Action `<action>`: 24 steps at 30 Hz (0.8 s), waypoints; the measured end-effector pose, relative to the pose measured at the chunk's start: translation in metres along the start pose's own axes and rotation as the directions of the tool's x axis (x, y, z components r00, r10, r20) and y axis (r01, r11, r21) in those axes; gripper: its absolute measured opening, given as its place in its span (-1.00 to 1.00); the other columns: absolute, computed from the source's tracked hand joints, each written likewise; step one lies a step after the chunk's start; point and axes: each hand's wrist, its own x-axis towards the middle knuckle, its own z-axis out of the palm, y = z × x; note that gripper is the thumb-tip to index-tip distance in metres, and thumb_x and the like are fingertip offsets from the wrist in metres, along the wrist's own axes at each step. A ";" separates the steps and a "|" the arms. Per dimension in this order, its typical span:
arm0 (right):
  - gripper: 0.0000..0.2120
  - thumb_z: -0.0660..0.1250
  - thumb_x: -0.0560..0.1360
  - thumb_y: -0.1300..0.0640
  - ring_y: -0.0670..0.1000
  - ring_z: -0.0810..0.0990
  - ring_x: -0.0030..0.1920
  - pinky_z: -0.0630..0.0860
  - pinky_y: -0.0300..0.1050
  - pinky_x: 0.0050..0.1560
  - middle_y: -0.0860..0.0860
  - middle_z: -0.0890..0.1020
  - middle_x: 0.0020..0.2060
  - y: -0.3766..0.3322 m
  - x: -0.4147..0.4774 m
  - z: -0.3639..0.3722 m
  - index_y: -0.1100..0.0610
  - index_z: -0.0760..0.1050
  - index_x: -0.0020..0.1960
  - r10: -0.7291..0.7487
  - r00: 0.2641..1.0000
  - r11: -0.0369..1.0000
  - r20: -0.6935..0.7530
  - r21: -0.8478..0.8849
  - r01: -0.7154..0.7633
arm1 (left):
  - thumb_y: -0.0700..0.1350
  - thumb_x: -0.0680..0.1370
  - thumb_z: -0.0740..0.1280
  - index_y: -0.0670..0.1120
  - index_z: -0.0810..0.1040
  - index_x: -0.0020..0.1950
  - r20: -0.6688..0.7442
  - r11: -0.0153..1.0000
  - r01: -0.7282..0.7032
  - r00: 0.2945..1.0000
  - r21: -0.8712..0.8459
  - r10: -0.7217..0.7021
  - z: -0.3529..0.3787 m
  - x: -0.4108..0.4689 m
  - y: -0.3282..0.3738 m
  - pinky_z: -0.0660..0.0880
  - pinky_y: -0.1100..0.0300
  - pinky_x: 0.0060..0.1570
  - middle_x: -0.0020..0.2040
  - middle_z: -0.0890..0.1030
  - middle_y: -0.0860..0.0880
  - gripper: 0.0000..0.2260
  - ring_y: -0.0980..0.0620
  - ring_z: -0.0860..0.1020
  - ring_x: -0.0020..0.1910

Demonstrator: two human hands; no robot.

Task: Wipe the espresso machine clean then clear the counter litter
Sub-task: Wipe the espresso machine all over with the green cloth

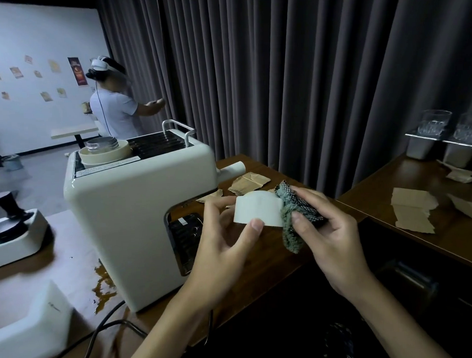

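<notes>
Wiping looks midway: left hand [220, 233] pinches a white part [257, 210], right hand [330, 229] grips cloth [292, 225], far paper scraps [249, 182] uncleared.

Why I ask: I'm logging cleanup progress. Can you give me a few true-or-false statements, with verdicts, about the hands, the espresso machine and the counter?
1. The right hand grips a grey-green cloth. True.
2. The left hand holds nothing. False: it holds a white part right next to the cloth.
3. A brown spill lies on the counter beside the espresso machine. True.
4. All the litter is off the counter. False: torn brown paper lies beyond the machine.
</notes>
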 end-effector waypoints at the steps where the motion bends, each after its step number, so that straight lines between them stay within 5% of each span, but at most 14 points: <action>1: -0.67 0.35 0.52 0.12 -0.04 0.52 0.29 0.53 -0.04 0.23 -0.14 0.57 0.22 0.001 -0.001 0.001 -0.03 0.52 0.28 -0.002 1.000 1.000 -0.010 -0.004 0.002 | 0.03 0.49 0.37 0.02 0.36 0.26 0.006 1.000 0.003 1.000 0.019 -0.003 0.000 0.001 0.000 0.57 0.28 -0.01 0.14 0.57 0.37 -0.62 0.33 0.53 0.21; 7: -0.66 0.35 0.50 0.17 -0.01 0.51 0.29 0.52 -0.10 0.22 -0.09 0.53 0.20 0.002 -0.008 0.013 0.03 0.53 0.27 -0.115 0.992 0.979 -0.050 -0.178 0.104 | 0.11 0.36 0.51 0.10 0.38 0.27 -0.060 0.983 -0.012 0.998 0.181 0.023 0.003 0.002 0.001 0.44 0.48 0.07 0.14 0.52 0.38 -0.45 0.37 0.50 0.19; 12: -0.66 0.34 0.51 0.19 -0.01 0.50 0.29 0.51 -0.15 0.20 -0.11 0.51 0.20 0.000 -0.007 0.014 0.03 0.52 0.28 -0.167 0.985 0.966 -0.037 -0.204 0.156 | 0.21 0.36 0.56 0.07 0.48 0.32 -0.126 0.978 0.009 0.992 0.206 0.017 -0.003 0.005 -0.007 0.52 0.22 0.19 0.21 0.61 0.20 -0.40 0.25 0.54 0.23; 17: -0.67 0.32 0.54 0.05 -0.04 0.47 0.33 0.49 -0.16 0.24 -0.20 0.51 0.24 0.002 -0.002 0.011 -0.08 0.47 0.30 -0.116 0.993 0.986 -0.004 -0.121 0.115 | 0.16 0.39 0.46 0.04 0.47 0.27 -0.147 0.986 0.140 0.978 -0.086 -0.151 0.001 0.003 -0.006 0.59 0.27 -0.03 0.17 0.64 -0.02 -0.50 0.06 0.66 0.11; 20: -0.66 0.31 0.54 0.14 -0.08 0.49 0.31 0.50 -0.14 0.25 -0.26 0.52 0.22 0.003 -0.002 0.011 -0.09 0.46 0.29 -0.086 0.996 0.994 -0.006 -0.065 0.085 | 0.18 0.50 0.37 -0.06 0.46 0.25 -0.104 0.909 0.234 0.953 -0.344 -0.285 0.006 0.006 -0.007 0.58 0.07 0.13 0.24 0.60 -0.14 -0.56 -0.07 0.66 0.15; 24: -0.65 0.31 0.54 0.16 -0.07 0.48 0.32 0.51 -0.10 0.24 -0.20 0.52 0.24 0.004 -0.005 0.012 -0.08 0.47 0.29 -0.124 0.990 0.984 -0.064 -0.135 0.115 | 0.38 0.42 0.38 0.09 0.48 0.27 -0.061 0.971 0.234 0.970 -0.045 -0.236 0.003 0.005 -0.002 0.58 0.19 0.13 0.22 0.60 0.04 -0.45 0.13 0.61 0.17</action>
